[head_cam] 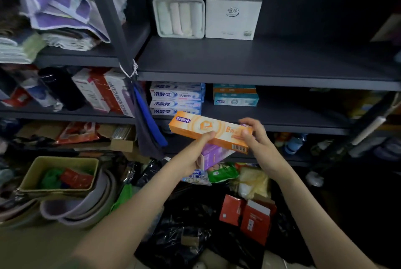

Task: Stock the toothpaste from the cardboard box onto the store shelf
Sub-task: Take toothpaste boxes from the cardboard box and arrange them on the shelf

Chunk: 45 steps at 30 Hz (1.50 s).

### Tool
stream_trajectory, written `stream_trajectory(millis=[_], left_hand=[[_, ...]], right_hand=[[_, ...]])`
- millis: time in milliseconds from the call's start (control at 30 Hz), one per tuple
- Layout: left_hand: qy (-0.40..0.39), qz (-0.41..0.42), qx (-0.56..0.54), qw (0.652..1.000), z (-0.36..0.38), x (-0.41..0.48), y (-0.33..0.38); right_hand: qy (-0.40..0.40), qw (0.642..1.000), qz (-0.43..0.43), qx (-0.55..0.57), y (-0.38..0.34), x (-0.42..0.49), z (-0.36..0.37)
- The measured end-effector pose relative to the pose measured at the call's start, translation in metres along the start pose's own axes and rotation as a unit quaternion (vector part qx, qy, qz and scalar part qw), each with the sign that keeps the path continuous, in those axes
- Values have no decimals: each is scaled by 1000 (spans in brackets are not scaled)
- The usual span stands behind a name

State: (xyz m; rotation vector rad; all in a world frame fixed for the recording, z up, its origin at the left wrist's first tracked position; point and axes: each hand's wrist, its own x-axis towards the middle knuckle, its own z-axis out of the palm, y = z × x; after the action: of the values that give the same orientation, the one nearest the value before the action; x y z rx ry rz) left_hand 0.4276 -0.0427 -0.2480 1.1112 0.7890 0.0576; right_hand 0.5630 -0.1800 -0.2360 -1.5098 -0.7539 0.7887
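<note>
1. While my left hand (198,154) and right hand (259,140) both grip the orange box (208,129), it hangs tilted in the air, just in front of the shelf (282,118) edge and not yet on it. My right thumb and fingers pinch its right end. My left fingers are curled onto its lower face.
2. Hazard: dropped carton. Cause: my left hand also clamps a purple box (214,156) beneath the orange one, so one grip serves two cartons. If I loosen it to release the orange box, the purple one is likely to slip into the clutter below.
3. Hazard: collision with the blue stack (176,99). Cause: the orange box's left end sits close in front of that stack. A straight push inward could shove or topple it.
4. Hazard: wrong placement. Cause: the matching cartons appear to be in the teal stack (236,96) to the right, which shows an orange layer. Setting the box down crooked on top could tip that stack.
5. Hazard: overshoot. Cause: the shelf is deep and dark behind the stacks. A box pushed too far would likely leave the front row.
</note>
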Motion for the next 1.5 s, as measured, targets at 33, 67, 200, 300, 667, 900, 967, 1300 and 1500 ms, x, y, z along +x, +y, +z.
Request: stream_trajectory(millis=[33,67,200,300,667,900,967,1300,1500], left_hand=[[-2,9,15,1000,2,3,5],[-2,18,37,999,3,6,9],[-3,43,121,992,5,25,22],[-56,50,231,970,-5,44,27],[26,245,667,703,-70,146,23],[78,439,740,504,-73,217,4],[86,465,745,470,-77,233,-2],[126,527,745,388,-82,267,-14],[108,555,758,325,-67,273,-10]], right_hand=[[43,999,32,9,-1,2,0],[66,995,68,9,-1,4,-3],[-12,988,149,36,2,12,-26],[23,988,142,54,13,28,-53],[175,968,84,-161,118,159,-148],[141,960,34,-238,160,232,-144],[149,963,24,-222,171,246,-144],[227,938,-27,-261,191,280,-132],[84,977,26,-192,161,223,-117]])
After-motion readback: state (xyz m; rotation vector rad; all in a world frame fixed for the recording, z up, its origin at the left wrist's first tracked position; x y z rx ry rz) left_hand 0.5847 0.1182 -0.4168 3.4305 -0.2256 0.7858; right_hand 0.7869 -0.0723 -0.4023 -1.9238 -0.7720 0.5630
